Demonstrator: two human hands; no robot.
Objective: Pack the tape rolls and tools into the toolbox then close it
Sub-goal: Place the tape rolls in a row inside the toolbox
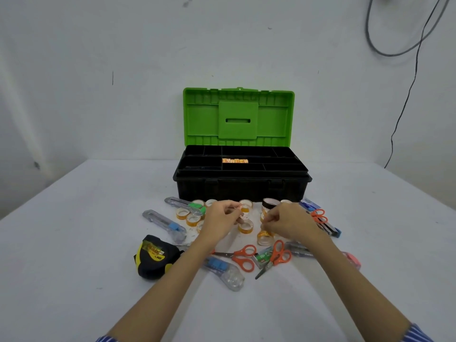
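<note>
The black toolbox (243, 191) stands open at the table's back, its green lid (238, 117) upright, an orange-labelled item (235, 160) in its tray. Several small clear tape rolls with orange cores (245, 227) lie in front of it, plus a black tape roll (269, 203). My left hand (220, 222) pinches a small tape roll among them. My right hand (287, 222) has its fingers closed on another tape roll beside the pile. Utility knives (165, 224), orange scissors (243, 256) and a yellow-black tape measure (153, 259) lie around.
More cutters (223, 270) and a second pair of scissors (277, 256) lie under my forearms, a green staple box (262, 256) between them. A third pair of scissors (319, 215) and a stapler sit at the right. The white table (74, 243) meets a wall behind.
</note>
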